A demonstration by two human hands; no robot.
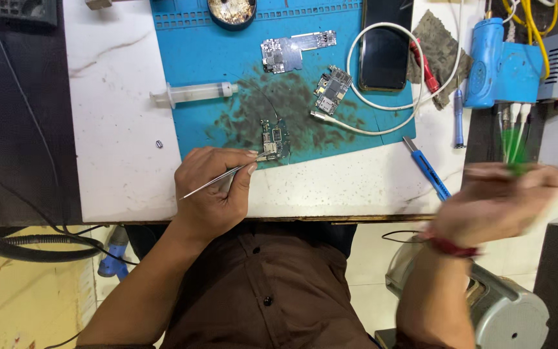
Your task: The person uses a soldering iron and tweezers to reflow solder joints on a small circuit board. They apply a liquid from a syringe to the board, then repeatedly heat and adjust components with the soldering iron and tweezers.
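Tweezers [217,181] sit in our left hand [213,194], fingers clamped around them, tips touching the small circuit board [274,140] at the near edge of the blue mat [195,52]. That board lies on a dark smudged patch of the mat, just past the left hand. Our right hand [498,200] is off to the right beyond the counter [111,97] edge, blurred, with something green [518,169] at the fingers; we cannot tell how the fingers are set. Red band [450,245] on the right wrist.

Farther back on the mat we see two more boards: a silver L-shaped one [289,52] and a smaller one [332,89] just beside a white cable [382,106]. The cable loops around a dark phone [384,48]. A clear syringe [192,94] lies across the mat's left edge. A blue-handled tool [426,169] rests on the counter right of the mat, a blue hot-air tool [485,61] stands well to the right, and a grey cloth [440,52] lies beside the phone. A round tin [232,11] sits at the mat's far edge.
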